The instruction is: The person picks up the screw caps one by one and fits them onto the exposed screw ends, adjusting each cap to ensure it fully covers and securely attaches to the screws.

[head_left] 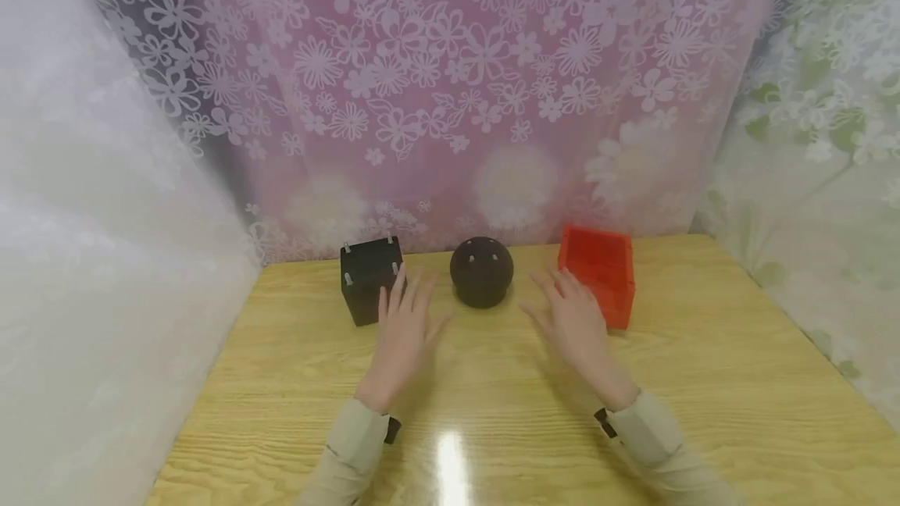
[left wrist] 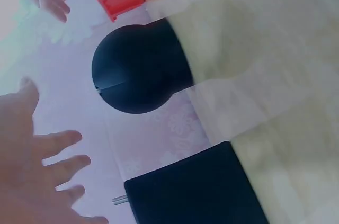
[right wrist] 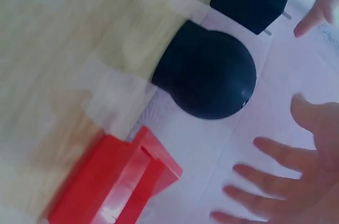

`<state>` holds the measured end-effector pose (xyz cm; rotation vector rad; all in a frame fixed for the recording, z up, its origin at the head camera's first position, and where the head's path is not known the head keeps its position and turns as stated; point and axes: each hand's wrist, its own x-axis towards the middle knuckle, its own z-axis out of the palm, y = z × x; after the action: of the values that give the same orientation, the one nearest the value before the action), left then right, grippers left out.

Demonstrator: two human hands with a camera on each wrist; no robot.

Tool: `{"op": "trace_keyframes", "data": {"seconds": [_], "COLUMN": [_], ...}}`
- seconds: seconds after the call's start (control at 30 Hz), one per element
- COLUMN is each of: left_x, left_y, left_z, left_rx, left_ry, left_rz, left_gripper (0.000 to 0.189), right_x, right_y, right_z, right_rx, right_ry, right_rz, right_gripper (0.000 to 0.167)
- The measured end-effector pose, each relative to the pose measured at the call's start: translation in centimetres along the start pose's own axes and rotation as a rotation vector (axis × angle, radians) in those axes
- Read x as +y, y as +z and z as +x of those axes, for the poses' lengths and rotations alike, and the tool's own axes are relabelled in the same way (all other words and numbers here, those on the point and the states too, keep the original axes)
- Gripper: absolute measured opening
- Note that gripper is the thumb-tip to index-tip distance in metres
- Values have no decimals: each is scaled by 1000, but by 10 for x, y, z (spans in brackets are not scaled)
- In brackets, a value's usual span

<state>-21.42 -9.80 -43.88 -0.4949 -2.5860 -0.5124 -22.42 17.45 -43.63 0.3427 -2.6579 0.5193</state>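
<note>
Red open-sided box [head_left: 619,307], red inside, near the spread right hand [head_left: 578,322]

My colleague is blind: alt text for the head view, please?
A person's left hand and right hand, fingers spread, hold nothing above a wooden table. Along its far side, left to right: black block with metal pins, black rounded object, open red box.

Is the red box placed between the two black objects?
No, the round black object stands between the black block and the red box.
</note>
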Motion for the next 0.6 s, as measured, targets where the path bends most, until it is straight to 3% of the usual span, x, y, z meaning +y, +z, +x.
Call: {"op": "trace_keyframes", "data": {"seconds": [0.13, 0.23, 0.3, 0.47, 0.6], "left_x": [0, 1, 2, 4, 0], "left_y": [-2, 0, 5, 21, 38], "left_z": [14, 27, 37, 63, 73], "left_rx": [103, 124, 93, -37, -68], "left_ry": [64, 65, 47, 2, 14], "left_rz": [-88, -150, -158, -114, -52], "left_gripper": [44, 40, 44, 59, 68], "right_x": [4, 7, 8, 7, 9], "right_y": [-6, -8, -9, -3, 12], "right_z": [12, 24, 32, 54, 67], "right_rx": [121, 151, 142, 31, -8], "right_ry": [-46, -88, -119, -133, -154], "right_rz": [44, 72, 85, 101, 60], "right_gripper": [43, 38, 39, 47, 55]}}
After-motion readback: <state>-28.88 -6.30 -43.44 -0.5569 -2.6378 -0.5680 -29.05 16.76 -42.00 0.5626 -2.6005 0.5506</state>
